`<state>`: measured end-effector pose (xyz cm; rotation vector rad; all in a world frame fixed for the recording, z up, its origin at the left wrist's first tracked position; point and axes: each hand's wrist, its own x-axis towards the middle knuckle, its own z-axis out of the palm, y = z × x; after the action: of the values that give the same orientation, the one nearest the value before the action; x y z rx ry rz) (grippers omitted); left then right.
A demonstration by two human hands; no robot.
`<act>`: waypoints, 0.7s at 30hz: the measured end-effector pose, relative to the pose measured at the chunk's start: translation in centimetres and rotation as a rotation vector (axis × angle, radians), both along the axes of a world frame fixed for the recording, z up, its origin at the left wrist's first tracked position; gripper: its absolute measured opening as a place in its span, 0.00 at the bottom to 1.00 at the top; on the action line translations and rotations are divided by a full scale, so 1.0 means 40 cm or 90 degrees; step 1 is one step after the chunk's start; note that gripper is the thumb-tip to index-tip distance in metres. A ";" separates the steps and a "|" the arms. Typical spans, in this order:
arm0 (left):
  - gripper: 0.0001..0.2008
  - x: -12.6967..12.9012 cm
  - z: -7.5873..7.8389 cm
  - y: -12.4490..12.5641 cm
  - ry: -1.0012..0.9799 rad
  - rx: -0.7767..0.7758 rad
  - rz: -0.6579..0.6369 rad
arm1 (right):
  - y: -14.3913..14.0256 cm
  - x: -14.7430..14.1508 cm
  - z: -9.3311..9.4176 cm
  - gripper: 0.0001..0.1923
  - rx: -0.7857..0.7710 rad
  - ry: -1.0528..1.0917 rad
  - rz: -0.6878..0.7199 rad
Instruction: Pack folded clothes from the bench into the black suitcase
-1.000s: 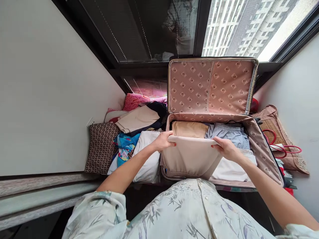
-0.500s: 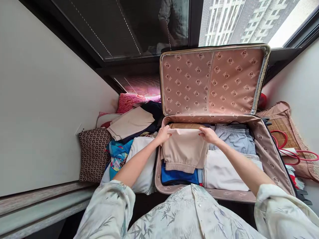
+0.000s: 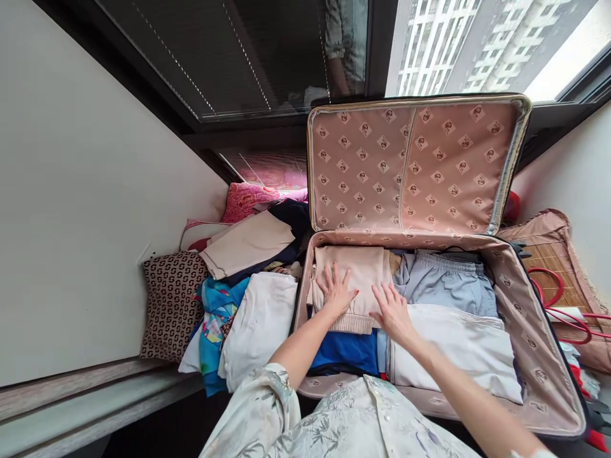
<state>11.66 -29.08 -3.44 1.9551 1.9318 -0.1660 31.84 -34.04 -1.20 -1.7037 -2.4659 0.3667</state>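
Head cam: both hands lie flat with fingers spread, gripping nothing. The left hand [image 3: 337,291] presses on the folded beige pants [image 3: 356,277] at the back-left of the open suitcase [image 3: 525,331]; the right hand [image 3: 392,312] rests on their near edge, over a blue garment [image 3: 346,350]. A white folded piece [image 3: 453,350] lies just beside them.

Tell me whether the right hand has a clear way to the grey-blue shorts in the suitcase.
Probably yes: the right hand lies flat beside the grey-blue shorts, which lie uncovered on top, with nothing between them.
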 end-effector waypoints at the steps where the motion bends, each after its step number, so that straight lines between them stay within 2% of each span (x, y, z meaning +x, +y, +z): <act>1: 0.41 0.000 -0.015 -0.004 -0.003 -0.009 0.016 | -0.054 0.020 -0.012 0.34 0.023 0.021 -0.010; 3: 0.40 0.001 -0.038 0.001 0.005 -0.017 0.037 | -0.140 0.064 -0.039 0.34 0.061 0.058 -0.028; 5: 0.39 0.005 -0.051 0.014 0.020 -0.015 0.045 | -0.187 0.105 -0.067 0.32 0.091 0.084 -0.046; 8: 0.38 0.010 -0.059 0.022 0.040 -0.005 0.038 | -0.189 0.144 -0.100 0.30 0.107 0.121 -0.045; 11: 0.37 0.009 -0.070 0.012 0.062 0.019 0.032 | -0.147 0.148 -0.116 0.28 0.112 0.170 0.019; 15: 0.36 0.007 -0.100 -0.002 0.085 0.063 0.033 | -0.122 0.124 -0.107 0.25 0.118 0.239 0.092; 21: 0.35 0.006 -0.154 -0.006 0.088 0.143 0.028 | -0.186 0.098 -0.046 0.17 0.069 0.321 0.176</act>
<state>11.89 -29.30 -9.60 2.0886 2.1618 -0.0767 35.75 -41.47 -3.05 -1.0608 -2.2809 0.5934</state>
